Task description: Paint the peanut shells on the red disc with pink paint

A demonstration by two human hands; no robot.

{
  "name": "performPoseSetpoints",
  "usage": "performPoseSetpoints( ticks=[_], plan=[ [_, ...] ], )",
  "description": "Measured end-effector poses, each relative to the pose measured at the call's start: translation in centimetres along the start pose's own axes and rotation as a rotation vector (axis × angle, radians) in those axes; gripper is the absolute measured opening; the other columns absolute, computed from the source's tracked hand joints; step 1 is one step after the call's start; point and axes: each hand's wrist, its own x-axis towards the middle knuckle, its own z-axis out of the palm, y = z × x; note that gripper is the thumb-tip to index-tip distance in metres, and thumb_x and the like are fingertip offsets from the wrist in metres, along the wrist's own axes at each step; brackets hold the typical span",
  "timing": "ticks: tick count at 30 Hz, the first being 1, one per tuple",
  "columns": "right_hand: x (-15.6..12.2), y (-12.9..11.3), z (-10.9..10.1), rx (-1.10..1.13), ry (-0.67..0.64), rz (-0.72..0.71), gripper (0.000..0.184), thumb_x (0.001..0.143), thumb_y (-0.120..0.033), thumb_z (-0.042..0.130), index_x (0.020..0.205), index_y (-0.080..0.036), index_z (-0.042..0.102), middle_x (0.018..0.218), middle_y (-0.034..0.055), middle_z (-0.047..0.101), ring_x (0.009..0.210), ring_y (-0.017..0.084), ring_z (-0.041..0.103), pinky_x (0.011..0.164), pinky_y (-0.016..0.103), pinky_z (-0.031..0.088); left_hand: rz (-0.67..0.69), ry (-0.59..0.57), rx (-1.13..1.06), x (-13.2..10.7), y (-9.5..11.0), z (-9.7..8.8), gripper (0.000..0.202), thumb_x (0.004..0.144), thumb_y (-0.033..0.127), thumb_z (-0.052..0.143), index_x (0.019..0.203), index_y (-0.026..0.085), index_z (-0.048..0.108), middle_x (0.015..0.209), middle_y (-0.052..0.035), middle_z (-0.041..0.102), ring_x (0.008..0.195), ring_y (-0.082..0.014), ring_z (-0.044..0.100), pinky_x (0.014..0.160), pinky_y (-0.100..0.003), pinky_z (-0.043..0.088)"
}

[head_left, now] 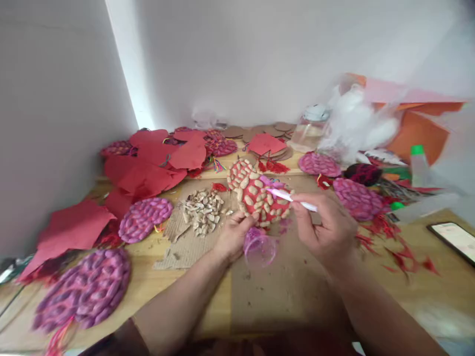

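A gourd-shaped red board [256,195] covered with peanuts in their shells is held in front of me. My left hand [235,235] is closed on its lower edge, thumb on top. A small clear plastic cup [264,249], stained purple inside, sits against the left hand; I cannot tell whether those fingers hold it too. Between the fingertips of my right hand [326,227] is a white-handled paintbrush [295,198]. Its tip touches the upper right of the board, where several peanuts are pink-purple. The other peanuts there are plain tan.
Broken peanut shells [203,210] lie on cardboard [178,254] to the left. Finished-looking purple gourds [89,287] and red paper sheets [79,225] cover the left side. At right are a purple piece [356,198], a green-capped bottle [418,165], red tassels [386,227] and a phone [454,240].
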Motion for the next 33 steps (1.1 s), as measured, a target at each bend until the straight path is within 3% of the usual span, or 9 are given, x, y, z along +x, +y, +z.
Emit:
performPoseSetpoints(
  ticks=[10,15,21,26,33],
  plan=[
    [0.15,-0.27,0.17,0.051,-0.018,-0.005,0.016,0.093,-0.007,0.07,0.105,-0.018,0.07,0.091,0.0031,0.078,0.085,0.015,0.073,0.081,0.026,0.056,-0.009,-0.063,0.034,-0.06,-0.25,-0.38,0.061,0.049,0.053,0.104,0.079,0.017,0.065,0.068,0.0012,0.071,0.05,-0.0141,0.067,0.051,-0.024,0.054],
    [-0.03,0.13,0.07,-0.033,0.012,0.022,0.014,0.093,-0.011,0.072,0.104,-0.019,0.071,0.092,0.0036,0.079,0.085,0.019,0.072,0.079,0.031,0.055,-0.025,-0.044,0.029,0.06,-0.22,-0.54,0.064,0.045,0.053,0.105,0.076,0.017,0.062,0.065,0.0028,0.068,0.049,-0.0151,0.067,0.049,-0.024,0.053],
    [0.09,-0.21,0.31,0.038,-0.016,-0.023,0.018,0.093,-0.007,0.071,0.106,-0.02,0.069,0.091,0.0024,0.079,0.085,0.016,0.074,0.081,0.028,0.056,-0.026,-0.054,0.027,-0.01,-0.04,-0.43,0.064,0.046,0.052,0.105,0.078,0.017,0.063,0.066,0.0024,0.069,0.048,-0.0144,0.067,0.049,-0.024,0.053],
    [-0.06,0.21,0.2,-0.004,-0.003,0.034,0.014,0.093,-0.01,0.072,0.104,-0.02,0.071,0.093,0.0034,0.079,0.086,0.018,0.073,0.082,0.031,0.055,-0.025,-0.046,0.0,-0.04,0.06,-0.35,0.065,0.043,0.051,0.107,0.077,0.017,0.062,0.066,0.0027,0.069,0.048,-0.0147,0.067,0.049,-0.024,0.054],
    [-0.1,-0.04,0.54,0.072,-0.015,0.075,0.014,0.094,-0.01,0.071,0.104,-0.02,0.071,0.093,0.0019,0.079,0.087,0.015,0.075,0.081,0.027,0.056,-0.029,-0.03,0.008,0.06,-0.04,-0.45,0.064,0.045,0.051,0.106,0.074,0.018,0.059,0.061,0.0047,0.065,0.048,-0.0145,0.067,0.048,-0.024,0.054]
  ],
)
